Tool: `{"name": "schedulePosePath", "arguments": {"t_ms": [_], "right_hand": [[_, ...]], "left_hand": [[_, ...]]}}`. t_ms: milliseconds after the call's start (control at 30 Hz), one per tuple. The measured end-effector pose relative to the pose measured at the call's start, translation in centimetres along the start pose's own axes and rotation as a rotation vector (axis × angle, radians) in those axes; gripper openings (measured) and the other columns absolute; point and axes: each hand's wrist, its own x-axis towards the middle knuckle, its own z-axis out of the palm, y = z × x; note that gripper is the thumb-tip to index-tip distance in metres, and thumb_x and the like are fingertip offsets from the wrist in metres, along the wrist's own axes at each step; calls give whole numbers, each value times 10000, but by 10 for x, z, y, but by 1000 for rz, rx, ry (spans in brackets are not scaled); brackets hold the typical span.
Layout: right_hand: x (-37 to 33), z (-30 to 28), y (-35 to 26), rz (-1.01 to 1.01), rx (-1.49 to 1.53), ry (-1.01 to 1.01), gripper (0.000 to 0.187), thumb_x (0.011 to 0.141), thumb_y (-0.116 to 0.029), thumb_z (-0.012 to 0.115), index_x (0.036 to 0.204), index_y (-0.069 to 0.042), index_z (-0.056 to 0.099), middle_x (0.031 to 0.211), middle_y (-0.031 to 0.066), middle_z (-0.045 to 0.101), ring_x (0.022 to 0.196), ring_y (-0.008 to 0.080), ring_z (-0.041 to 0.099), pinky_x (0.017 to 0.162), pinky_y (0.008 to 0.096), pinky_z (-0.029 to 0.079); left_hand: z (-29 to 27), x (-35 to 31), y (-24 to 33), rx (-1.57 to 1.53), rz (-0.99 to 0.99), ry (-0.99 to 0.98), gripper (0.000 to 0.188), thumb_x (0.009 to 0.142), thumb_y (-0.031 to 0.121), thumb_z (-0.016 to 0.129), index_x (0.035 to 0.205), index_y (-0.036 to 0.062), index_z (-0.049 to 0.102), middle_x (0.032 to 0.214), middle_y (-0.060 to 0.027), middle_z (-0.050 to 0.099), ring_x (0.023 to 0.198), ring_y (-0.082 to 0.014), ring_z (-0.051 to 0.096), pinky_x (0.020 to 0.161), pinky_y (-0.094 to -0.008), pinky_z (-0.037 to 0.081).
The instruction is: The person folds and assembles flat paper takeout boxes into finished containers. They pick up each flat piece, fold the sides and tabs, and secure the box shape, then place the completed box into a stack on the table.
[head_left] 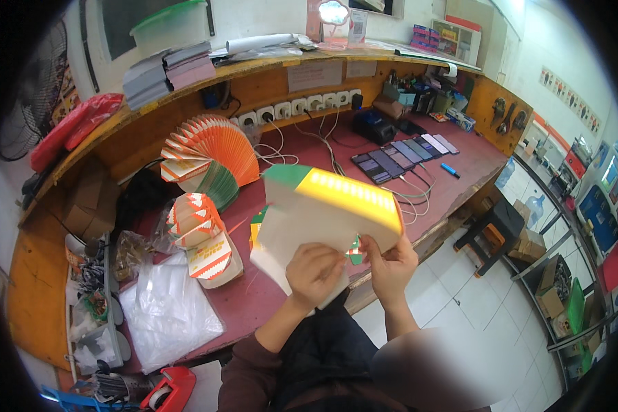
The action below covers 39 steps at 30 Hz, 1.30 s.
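Note:
In front of me I hold a paper carton sheet [316, 220], its plain pale side toward me and a yellow and green printed band along the top edge. My left hand [314, 275] has its fingers curled and pinched against the sheet's lower part. My right hand [391, 268] grips the sheet's right edge, thumb and finger closed beside a small green, white and orange tab [354, 250]. On the desk to the left stand folded orange and white cartons [213, 257]. Behind them, flat orange and green cartons [220, 147] are fanned out.
A pile of clear plastic bags [172, 312] lies at the near left of the red desk [261, 302]. Several phones [405, 152] with cables rest at the far right, near a blue marker [450, 170]. A red tape dispenser [172, 388] sits lower left. A black stool [491, 233] stands right.

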Motion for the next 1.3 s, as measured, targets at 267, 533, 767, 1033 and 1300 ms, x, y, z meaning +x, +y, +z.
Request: {"name": "schedulePosePath", "arguments": {"t_ms": [267,533,767,1033,1300], "right_hand": [[5,3,-18,-514,-355,-238,215,658,39,718,856,-32,677,913,103,627,754,213,641,647,270,525],[-6,9,-28,-28,-85,-232,122,736,42,683,845,-12,680,847,81,607,766,166,600,671,255,477],[-21,11,-27,-101,-67,-275,130,793,-23,659,918,-6,688,923,106,618,807,196,612,738,288,488],[2,-10,-37,-165,-176,-530,232,749,-27,681,981,-28,683,937,112,634,910,247,645,781,306,504],[10,-15,-21,-82,-290,-569,181,700,24,693,870,-17,648,886,90,638,752,183,641,654,264,526]], "left_hand": [[-2,1,37,-846,-734,284,223,785,13,691,1000,-13,636,940,-84,652,828,-150,619,726,-256,475],[-12,8,29,-583,-563,36,278,719,-39,729,984,-15,650,948,-58,643,781,-102,590,686,-211,461],[-6,-4,25,-853,-594,185,343,678,9,786,982,-6,626,949,-56,639,822,-127,607,729,-254,491],[-1,-6,18,-615,-444,191,269,702,85,790,919,1,654,894,-75,662,822,-157,634,721,-274,498],[1,-20,33,-447,-570,150,208,719,5,735,918,-14,677,877,-109,679,789,-198,654,723,-283,501]]}}
